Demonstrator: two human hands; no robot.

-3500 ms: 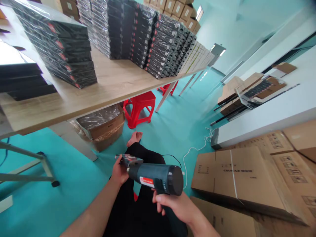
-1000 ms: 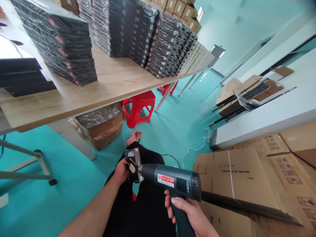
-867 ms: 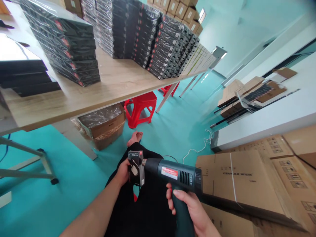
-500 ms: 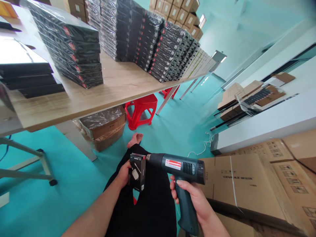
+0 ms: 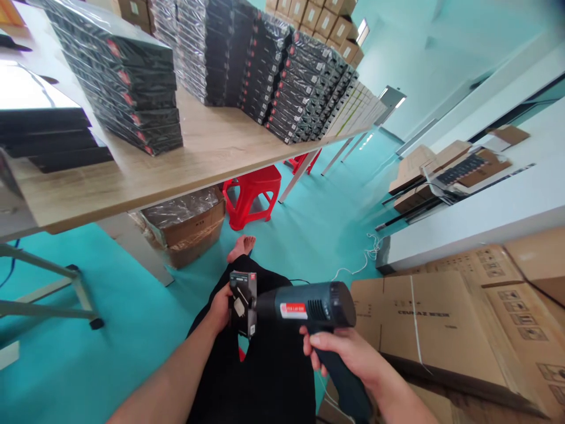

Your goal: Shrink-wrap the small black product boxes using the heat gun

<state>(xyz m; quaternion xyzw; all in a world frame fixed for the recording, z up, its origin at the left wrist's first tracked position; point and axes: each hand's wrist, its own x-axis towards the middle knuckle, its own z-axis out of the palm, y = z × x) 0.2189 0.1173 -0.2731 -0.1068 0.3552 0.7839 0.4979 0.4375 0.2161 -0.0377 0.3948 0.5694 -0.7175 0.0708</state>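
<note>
My left hand (image 5: 222, 309) is closed on the left edge of a small black retail box (image 5: 242, 312), which shows a white charger and cable on its face. The box stands upright over my lap. A dark green heat gun (image 5: 309, 306) with a red and white label is gripped by its handle in my right hand (image 5: 338, 348). Its barrel points left at the right side of the box, about midway up. The nozzle tip is hard to make out, so I cannot tell if it touches the box.
Film-wrapped black boxes (image 5: 128, 82) stand in stacks on the wooden table (image 5: 207, 156). Beneath it are a red stool (image 5: 253, 194) and an opened carton (image 5: 194, 227) holding clear film. Large cardboard cartons (image 5: 436, 318) sit close on my right. A white cord (image 5: 364, 262) lies on the floor.
The heat gun has shifted slightly left and tilted, its nozzle dropping from the box's upper corner to its middle. The box stays nearly where it was in my left hand.
</note>
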